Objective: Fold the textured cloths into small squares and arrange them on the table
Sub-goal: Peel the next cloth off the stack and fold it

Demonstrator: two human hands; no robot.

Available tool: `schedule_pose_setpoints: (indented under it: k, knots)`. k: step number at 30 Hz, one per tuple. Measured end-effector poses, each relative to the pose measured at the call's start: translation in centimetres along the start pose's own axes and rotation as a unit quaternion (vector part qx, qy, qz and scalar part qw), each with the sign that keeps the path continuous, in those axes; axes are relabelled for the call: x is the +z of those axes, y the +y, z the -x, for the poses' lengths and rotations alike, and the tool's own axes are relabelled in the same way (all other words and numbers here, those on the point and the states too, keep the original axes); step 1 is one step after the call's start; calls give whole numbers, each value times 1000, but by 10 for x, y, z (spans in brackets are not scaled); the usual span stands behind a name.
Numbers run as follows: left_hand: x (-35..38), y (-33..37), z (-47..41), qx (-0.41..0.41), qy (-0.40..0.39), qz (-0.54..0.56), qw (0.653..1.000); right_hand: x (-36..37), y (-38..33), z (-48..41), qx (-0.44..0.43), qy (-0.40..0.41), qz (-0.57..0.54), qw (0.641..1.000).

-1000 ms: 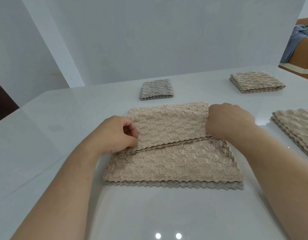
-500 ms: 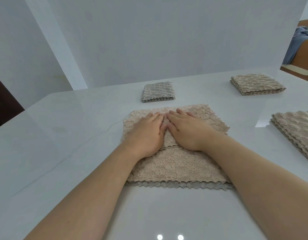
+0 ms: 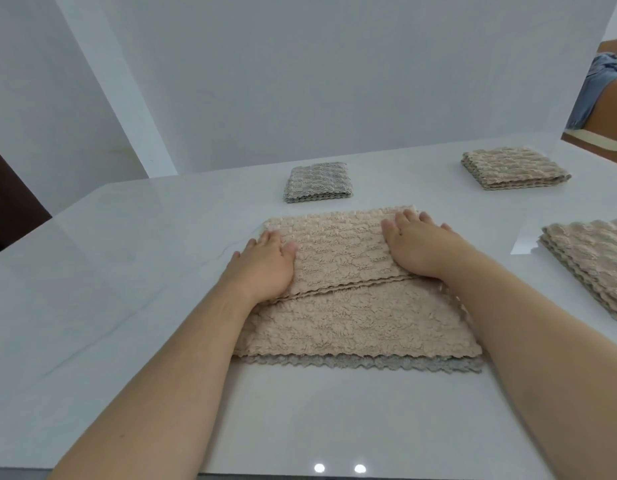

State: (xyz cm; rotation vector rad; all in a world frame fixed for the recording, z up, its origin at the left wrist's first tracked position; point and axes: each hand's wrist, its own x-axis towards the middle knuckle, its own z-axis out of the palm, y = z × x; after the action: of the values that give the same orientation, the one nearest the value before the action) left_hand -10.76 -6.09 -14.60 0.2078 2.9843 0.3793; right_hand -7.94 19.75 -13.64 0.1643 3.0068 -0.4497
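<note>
Beige cloth lying near middle of white tabletop, folded once. Left hand flat with fingers spread on left end of upper layer; right hand flat with fingers spread on right end. Gray folded square near far edge.

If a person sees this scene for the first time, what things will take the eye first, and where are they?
First, the left hand and the right hand, pressed flat on the folded-over top layer of a beige cloth at the centre of the white table. Next, the finished folded cloths: a grey one just beyond the hands, a beige one at the far right, and a beige stack at the right edge.
</note>
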Motion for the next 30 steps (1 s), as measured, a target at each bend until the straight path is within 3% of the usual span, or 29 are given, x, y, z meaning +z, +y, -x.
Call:
schedule_pose_setpoints:
  k: [6, 12, 16, 18, 20, 25, 30]
  knots:
    - [-27, 2, -10, -20, 133, -44, 990, -38, -16, -5, 16, 47, 62, 997]
    - [-79, 23, -36, -29, -40, -180, 982, -74, -36, -33, -19, -61, 125, 990]
    - [-102, 25, -37, -1, -73, -158, 985, -92, -38, -35, -45, -69, 139, 987]
    - [-113, 21, -33, 27, -70, -113, 991, -98, -34, -32, -47, -67, 113, 990]
    - [-120, 15, -31, 45, -58, 1, 997, -101, -30, -31, -52, -68, 85, 993]
    - [-135, 6, -21, 60, -86, 209, 972, -110, -28, -23, -60, -68, 84, 992]
    - [-148, 8, -13, 71, 26, 322, 944, -127, -33, -3, -48, -54, 67, 995]
